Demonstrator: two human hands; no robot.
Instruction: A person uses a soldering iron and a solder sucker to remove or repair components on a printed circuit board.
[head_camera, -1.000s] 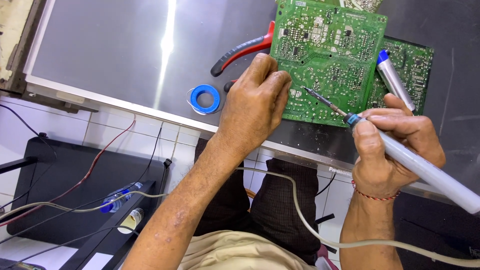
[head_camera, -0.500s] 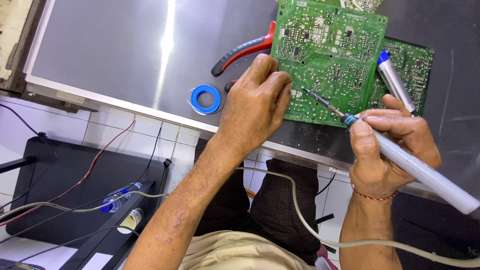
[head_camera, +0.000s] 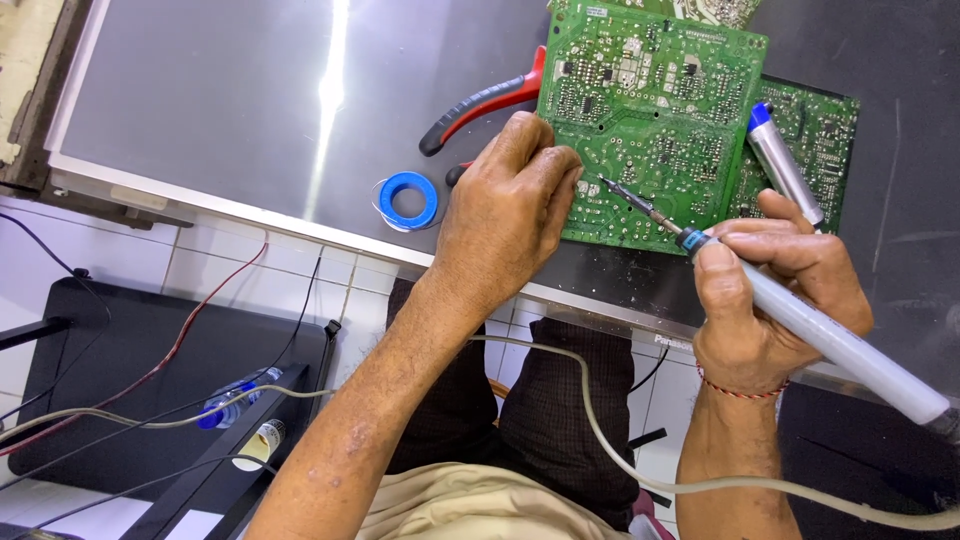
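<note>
Here, the biggest thing in view is a flat grey panel (head_camera: 250, 100) that fills the upper left and centre of the frame. On it, at upper right, lies a green circuit board (head_camera: 650, 90), overlapping a second, smaller green board (head_camera: 815, 150) further right. The left hand (head_camera: 505, 225) sits in the middle of the frame, palm down, its fingers (head_camera: 545, 170) bunched together and pressing on the left edge of the larger board; whether they pinch anything cannot be told. The right hand (head_camera: 765, 295), at lower right, has its fingers clamped around a soldering iron (head_camera: 830, 335) with a pale grey barrel, held like a pen; its dark tip slants up and left and rests on the lower part of the larger board. A pale cord (head_camera: 600, 450) loops across the bottom of the frame. Red-handled pliers (head_camera: 480, 105) lie on the panel just left of the board. A silver pen-shaped tool with a blue cap (head_camera: 783, 165) lies across the smaller board, above the right hand. A small blue spool (head_camera: 408, 200) rests on the panel left of the left hand.
</note>
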